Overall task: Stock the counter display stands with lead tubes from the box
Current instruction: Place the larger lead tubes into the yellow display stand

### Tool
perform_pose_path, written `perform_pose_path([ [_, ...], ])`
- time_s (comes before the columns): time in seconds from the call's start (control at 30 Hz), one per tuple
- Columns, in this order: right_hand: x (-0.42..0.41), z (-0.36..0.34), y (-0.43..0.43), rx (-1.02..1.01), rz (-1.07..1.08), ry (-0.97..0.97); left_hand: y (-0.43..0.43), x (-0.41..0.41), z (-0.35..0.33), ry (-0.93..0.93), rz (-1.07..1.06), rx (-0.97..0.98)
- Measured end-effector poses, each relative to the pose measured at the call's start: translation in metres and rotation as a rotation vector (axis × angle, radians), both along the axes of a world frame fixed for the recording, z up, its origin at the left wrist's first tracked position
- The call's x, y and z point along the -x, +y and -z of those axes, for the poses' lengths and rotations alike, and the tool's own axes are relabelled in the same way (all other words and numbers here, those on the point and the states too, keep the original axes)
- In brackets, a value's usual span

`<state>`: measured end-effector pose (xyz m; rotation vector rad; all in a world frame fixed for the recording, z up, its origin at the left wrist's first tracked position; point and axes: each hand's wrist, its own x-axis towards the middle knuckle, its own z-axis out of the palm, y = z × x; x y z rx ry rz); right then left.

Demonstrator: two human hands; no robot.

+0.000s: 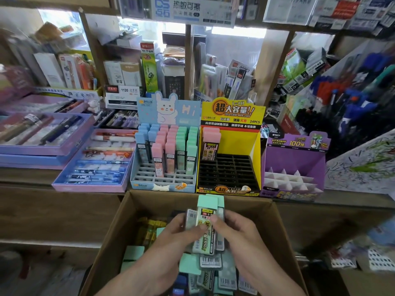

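Note:
Over the open cardboard box, both my hands hold a small bundle of green-capped lead tubes upright. My left hand grips them from the left, my right hand from the right. More tubes lie loose in the box below. On the counter behind stand three displays: a blue rabbit stand mostly filled with blue, pink and green tubes, a yellow stand with one pink-capped tube at its back left, and a purple stand with white dividers and no tubes.
Purple trays of pens lie on the counter to the left. Shelves packed with stationery boxes rise behind the stands. A slanted rack of blue pens stands at the right. The counter edge runs just past the box.

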<state>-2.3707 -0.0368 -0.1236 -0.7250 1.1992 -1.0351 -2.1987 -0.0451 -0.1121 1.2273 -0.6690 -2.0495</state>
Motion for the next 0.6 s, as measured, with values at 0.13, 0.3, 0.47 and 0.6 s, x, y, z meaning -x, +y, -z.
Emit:
perform_pose_path([
  [0.13, 0.002, 0.000, -0.002, 0.011, -0.009, 0.025, 0.005, 0.003, -0.004, -0.047, -0.053, 0.035],
  [0.3, 0.009, -0.001, -0.003, 0.046, 0.005, 0.030, 0.005, -0.002, -0.005, -0.025, -0.096, 0.058],
  [0.47, 0.012, -0.005, -0.004, 0.071, 0.119, 0.034, 0.002, -0.009, -0.003, -0.011, -0.144, 0.067],
  [0.6, 0.014, -0.008, -0.003, 0.071, 0.199, 0.047, 0.001, -0.011, -0.004, -0.047, -0.200, 0.077],
])
